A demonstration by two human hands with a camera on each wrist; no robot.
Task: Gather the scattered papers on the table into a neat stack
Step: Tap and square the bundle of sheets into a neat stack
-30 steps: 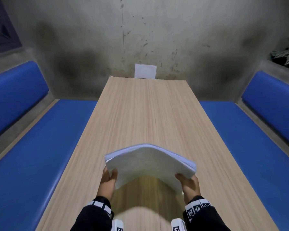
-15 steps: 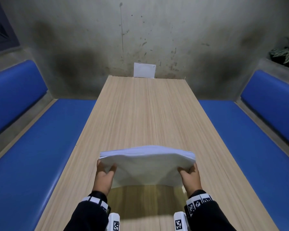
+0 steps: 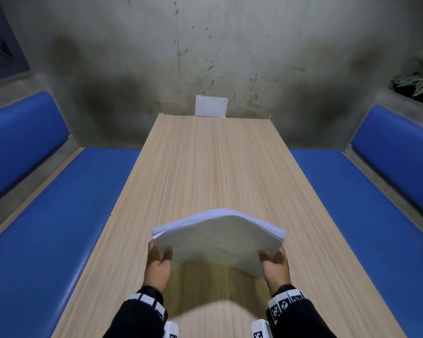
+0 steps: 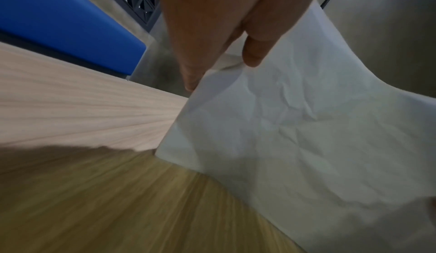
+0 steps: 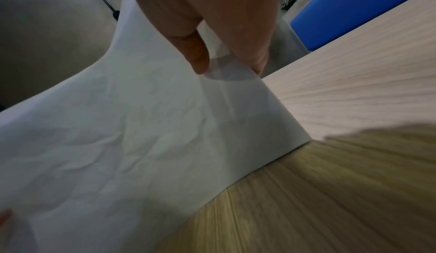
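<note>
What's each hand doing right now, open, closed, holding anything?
Left hand: closed on the left edge of the paper stack, lifted off the table.
Right hand: closed on the stack's right edge.

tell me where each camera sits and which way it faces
Head: on the head, looking forward and down the table; shows left hand, right hand, dark sleeves.
Left wrist: low, looking along the left hand up at the paper stack.
Right wrist: mirrored, along the right hand.
All three share the stack and the table.
</note>
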